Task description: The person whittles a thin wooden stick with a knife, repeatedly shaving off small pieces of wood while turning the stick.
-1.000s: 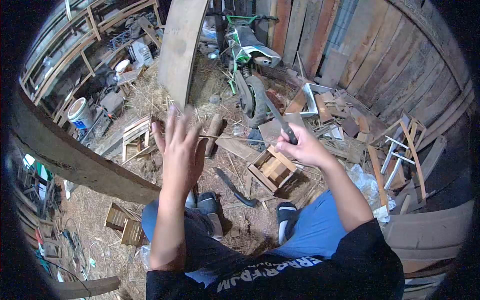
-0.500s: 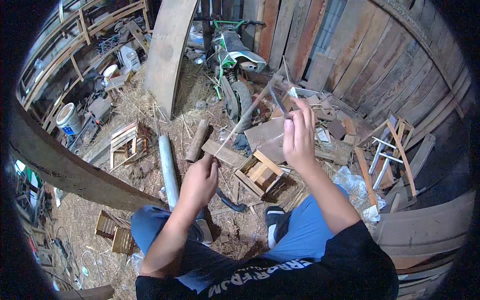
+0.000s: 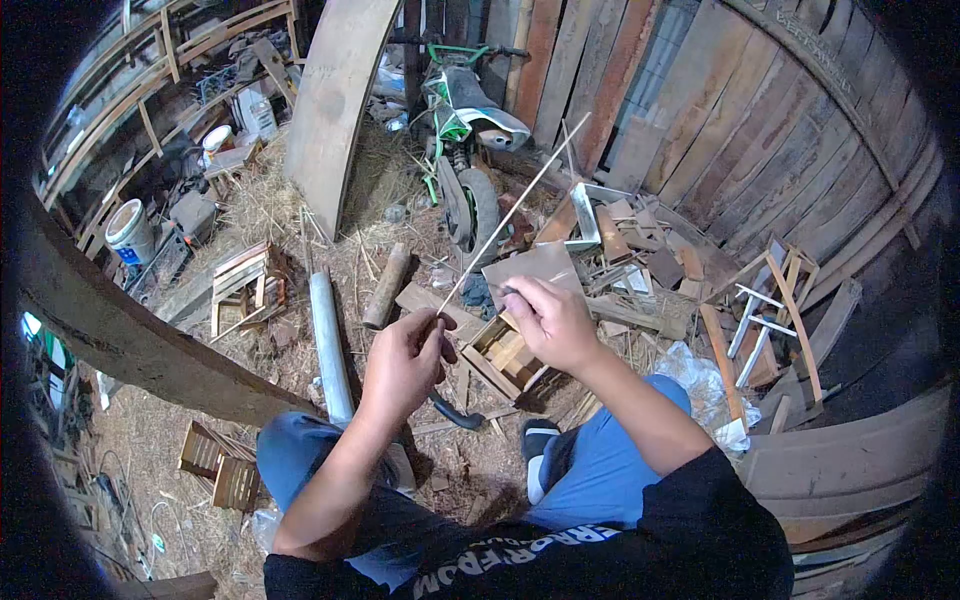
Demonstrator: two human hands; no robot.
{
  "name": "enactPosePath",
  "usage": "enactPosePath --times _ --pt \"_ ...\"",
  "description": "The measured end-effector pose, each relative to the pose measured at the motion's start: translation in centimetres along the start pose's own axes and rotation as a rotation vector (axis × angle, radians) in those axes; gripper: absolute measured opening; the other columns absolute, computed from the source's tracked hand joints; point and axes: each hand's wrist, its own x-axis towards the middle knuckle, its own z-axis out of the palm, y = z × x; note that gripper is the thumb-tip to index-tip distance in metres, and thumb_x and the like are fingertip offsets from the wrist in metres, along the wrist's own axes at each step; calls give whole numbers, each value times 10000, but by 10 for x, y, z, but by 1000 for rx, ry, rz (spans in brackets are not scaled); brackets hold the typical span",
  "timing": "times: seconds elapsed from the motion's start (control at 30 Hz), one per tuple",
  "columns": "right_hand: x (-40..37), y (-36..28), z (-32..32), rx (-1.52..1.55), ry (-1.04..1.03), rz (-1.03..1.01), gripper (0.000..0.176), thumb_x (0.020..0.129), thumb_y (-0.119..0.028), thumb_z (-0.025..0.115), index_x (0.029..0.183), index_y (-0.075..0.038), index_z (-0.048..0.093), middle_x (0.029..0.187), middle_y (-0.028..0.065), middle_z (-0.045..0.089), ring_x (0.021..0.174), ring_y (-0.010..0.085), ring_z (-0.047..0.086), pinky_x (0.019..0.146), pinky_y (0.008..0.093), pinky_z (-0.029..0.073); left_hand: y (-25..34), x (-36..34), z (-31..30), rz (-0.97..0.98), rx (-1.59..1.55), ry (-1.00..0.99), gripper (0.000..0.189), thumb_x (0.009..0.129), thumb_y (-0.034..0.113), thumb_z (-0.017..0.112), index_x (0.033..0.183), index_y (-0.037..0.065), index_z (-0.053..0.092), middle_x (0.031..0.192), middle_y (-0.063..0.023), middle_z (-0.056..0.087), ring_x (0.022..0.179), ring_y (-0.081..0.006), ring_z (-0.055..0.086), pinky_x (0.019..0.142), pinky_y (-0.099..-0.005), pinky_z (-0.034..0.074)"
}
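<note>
My left hand is closed around the lower end of a long, thin wooden strip, which slants up and away to the right. To its right, my right hand is curled, knuckles up, with a small dark end of a tool showing at the fingers. Most of that tool is hidden by the hand. Just below the hands, a small slatted wooden crate rests on the ground between my legs.
A pale round post and a short log lie left of centre. Wood scraps are heaped beyond my right hand. A green and white motorbike stands at the back. More small crates sit at lower left.
My right hand has come down and left, close to my left hand, turning so the dark blade-like tool is mostly hidden. The strip shows more clearly, while my left hand stays nearly in place.
</note>
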Motion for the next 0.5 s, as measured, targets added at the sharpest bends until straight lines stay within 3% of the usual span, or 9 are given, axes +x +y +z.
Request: enactPosePath --times 0.2,0.4,0.5 --pt "1 0 1 -61 -80 -144 172 921 -172 696 1053 -63 681 887 129 663 770 356 668 654 429 526 -23 7 -3 105 -69 22 226 1061 132 538 996 -25 687 659 -6 575 603 -74 508 552 -263 402" --pt "1 -2 3 -118 -75 -181 219 888 -200 737 1053 -66 684 889 134 652 772 369 659 659 438 525 -16 0 -7 -9 -205 -95 245 1071 150 533 994 -16 695 684 16 548 625 -68 485 554 -261 390" --pt "2 2 5 -128 -75 -156 222 907 -230 713 1062 -73 684 909 141 646 802 372 662 676 460 523 -24 0 -1 99 -143 -61 256 1072 169 536 991 -16 693 680 22 534 624 -81 489 565 -276 404"
